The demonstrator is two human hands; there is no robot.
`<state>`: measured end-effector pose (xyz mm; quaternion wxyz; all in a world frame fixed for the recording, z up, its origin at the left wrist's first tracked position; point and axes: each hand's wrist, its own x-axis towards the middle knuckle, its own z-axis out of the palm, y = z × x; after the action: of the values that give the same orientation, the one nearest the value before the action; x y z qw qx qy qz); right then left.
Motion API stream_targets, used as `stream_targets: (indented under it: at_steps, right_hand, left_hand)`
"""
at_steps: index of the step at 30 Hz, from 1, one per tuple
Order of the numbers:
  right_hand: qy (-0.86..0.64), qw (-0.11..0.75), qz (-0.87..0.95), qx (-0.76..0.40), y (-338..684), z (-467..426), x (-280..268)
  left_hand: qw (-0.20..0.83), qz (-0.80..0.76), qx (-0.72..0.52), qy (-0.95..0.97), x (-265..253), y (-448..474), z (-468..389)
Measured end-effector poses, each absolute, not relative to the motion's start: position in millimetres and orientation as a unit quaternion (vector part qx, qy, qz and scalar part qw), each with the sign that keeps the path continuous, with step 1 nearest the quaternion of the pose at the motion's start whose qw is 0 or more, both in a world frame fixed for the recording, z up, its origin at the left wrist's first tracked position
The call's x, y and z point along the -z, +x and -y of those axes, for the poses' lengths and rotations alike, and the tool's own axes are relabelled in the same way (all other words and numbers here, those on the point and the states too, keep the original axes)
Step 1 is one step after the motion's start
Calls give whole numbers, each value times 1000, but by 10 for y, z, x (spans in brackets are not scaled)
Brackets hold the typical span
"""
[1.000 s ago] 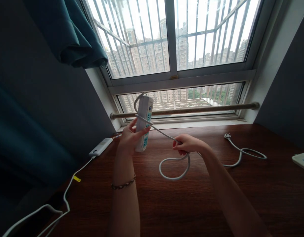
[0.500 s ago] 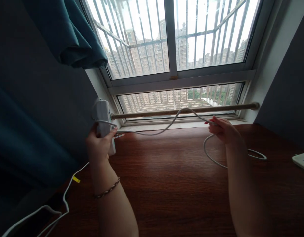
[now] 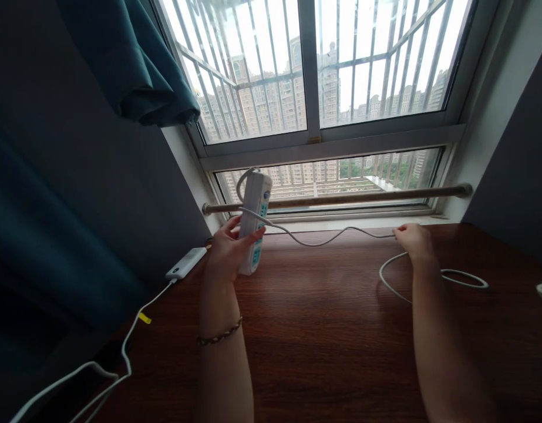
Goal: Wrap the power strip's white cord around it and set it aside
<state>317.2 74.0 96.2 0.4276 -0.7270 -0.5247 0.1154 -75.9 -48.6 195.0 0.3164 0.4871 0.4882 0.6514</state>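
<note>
Left hand [image 3: 226, 251] curled round the power strip [image 3: 254, 226], held tilted above the desk [image 3: 323, 346], right hand [image 3: 414, 239] pinching its slack white cord [image 3: 317, 244] well off to the right; probably mid-wrap, next pass needs slack taken up.

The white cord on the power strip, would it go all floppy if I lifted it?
Probably bendy: the white cord sags in a wavy line between the power strip and the right grip. It may be a bit springy too, since it bows out smoothly at the power strip's top. It looks thin, so it's likely light.
</note>
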Motion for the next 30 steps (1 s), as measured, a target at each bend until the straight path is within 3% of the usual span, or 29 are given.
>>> stream_targets:
  at_steps: [5,10,13,17,22,30]
  right_hand:
    - [-620,421,635,-189,2601,-664,-1163]
    - [-339,434,777,-305,1816,-395,-1314]
    - [-248,439,782,-367,1483,-321,-1259]
    - [-261,493,731,-392,1507,-367,-1217]
    - [-320,559,693,-325,1898,-408,-1362]
    - [-367,442,800,-174,1960,-108,-1605]
  left_hand:
    - [443,-406,-600,528,-1961,-334,535]
    - [552,-345,-558,514,-1930,-166,514]
    - [593,-332,-546,490,-1921,-168,500]
    - [610,-357,-542,455,-1930,-204,493]
    - [605,-377,-537,451,-1907,-192,439]
    - [494,-400,-578,512,-1786,-61,348]
